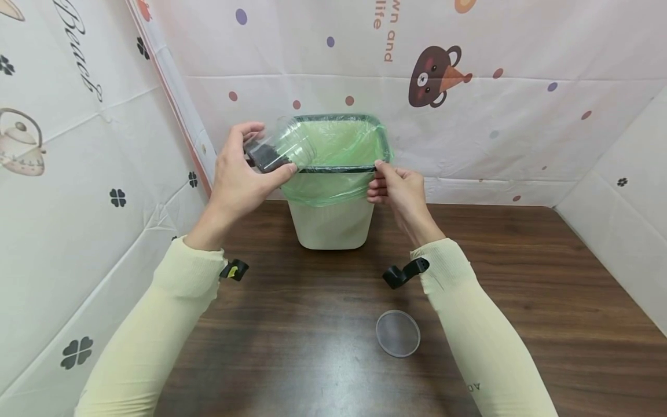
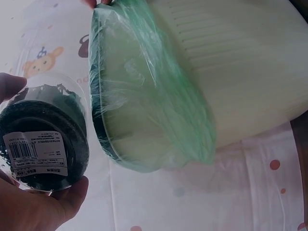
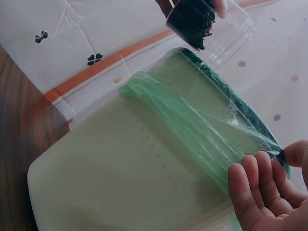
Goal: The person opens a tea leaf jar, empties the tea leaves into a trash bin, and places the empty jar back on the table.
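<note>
Gripped in my left hand (image 1: 241,168) is a clear plastic jar (image 1: 283,145), tilted with its mouth toward the bin. Dark, crumbly material (image 3: 191,21) lies in the jar's bottom end, and a barcode label (image 2: 36,153) shows on its base. A pale bin (image 1: 330,223), lined with a green plastic bag (image 1: 333,191), stands upright on the table below the jar. At the bin's front right corner my right hand (image 1: 398,191) pinches the dark rim and the bag's folded edge between thumb and fingers.
A round translucent lid (image 1: 398,333) lies flat on the brown wooden table (image 1: 292,336), in front of the bin. Printed sheeting (image 1: 521,127) hangs behind the bin and along both sides. Black camera mounts sit on both wrists.
</note>
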Demonstrator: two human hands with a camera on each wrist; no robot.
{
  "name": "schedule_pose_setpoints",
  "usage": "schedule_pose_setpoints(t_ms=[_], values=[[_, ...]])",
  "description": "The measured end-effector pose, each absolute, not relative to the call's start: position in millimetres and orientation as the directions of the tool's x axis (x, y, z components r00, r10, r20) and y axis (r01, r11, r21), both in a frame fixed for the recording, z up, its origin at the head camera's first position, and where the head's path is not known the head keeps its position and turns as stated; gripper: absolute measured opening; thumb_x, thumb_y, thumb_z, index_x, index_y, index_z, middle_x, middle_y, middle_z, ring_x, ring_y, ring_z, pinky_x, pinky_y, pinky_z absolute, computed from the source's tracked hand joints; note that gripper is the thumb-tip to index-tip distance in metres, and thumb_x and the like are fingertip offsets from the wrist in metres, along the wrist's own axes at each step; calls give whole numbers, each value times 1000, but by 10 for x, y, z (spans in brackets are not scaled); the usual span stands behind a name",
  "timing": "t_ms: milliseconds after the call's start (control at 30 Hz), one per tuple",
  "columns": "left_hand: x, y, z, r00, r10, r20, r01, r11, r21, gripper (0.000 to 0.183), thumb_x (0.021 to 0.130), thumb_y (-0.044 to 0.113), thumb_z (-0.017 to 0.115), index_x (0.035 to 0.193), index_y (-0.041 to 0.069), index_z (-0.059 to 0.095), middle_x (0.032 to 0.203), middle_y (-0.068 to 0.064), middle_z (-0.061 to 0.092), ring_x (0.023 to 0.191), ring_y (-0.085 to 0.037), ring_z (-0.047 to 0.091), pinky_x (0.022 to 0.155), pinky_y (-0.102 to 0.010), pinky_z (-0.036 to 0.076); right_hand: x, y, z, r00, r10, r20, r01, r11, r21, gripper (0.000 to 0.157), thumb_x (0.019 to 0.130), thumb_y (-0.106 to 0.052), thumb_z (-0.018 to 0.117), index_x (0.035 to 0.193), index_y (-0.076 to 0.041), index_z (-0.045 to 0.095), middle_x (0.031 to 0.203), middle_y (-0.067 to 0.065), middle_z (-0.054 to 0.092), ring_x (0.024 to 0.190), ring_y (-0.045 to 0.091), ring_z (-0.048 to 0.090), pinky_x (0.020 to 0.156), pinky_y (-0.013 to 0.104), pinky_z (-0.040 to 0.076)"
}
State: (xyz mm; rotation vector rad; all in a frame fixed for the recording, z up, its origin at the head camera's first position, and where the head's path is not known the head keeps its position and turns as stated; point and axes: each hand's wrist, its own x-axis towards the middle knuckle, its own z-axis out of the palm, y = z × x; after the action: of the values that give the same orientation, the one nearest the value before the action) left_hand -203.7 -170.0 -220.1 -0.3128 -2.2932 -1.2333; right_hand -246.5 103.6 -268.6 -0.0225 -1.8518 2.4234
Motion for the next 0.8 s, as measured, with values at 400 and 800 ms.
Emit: schedule_pose_setpoints(t_ms=[400, 800], values=[[-2064, -1685, -2180, -848, -50, 528, 407, 578, 708, 83, 72, 43, 86, 139, 17, 45, 138, -3, 56, 118, -19, 53, 94, -39, 46, -2443, 1045, -2683, -995, 74, 61, -78, -251, -965, 28, 97, -23, 68, 86, 2, 65, 67, 7, 64, 57, 15, 64, 59, 31, 59], [-2078, -1669, -2141, -862, -53, 505, 374, 606, 702, 82, 73, 45, 85, 137, 18, 42, 138, -5, 54, 108, -19, 53, 86, -37, 46, -2446, 1047, -2685, -995, 74, 66, -83, -257, -963, 28, 97, -23, 68, 85, 2, 65, 67, 7, 65, 57, 15, 65, 59, 31, 59]])
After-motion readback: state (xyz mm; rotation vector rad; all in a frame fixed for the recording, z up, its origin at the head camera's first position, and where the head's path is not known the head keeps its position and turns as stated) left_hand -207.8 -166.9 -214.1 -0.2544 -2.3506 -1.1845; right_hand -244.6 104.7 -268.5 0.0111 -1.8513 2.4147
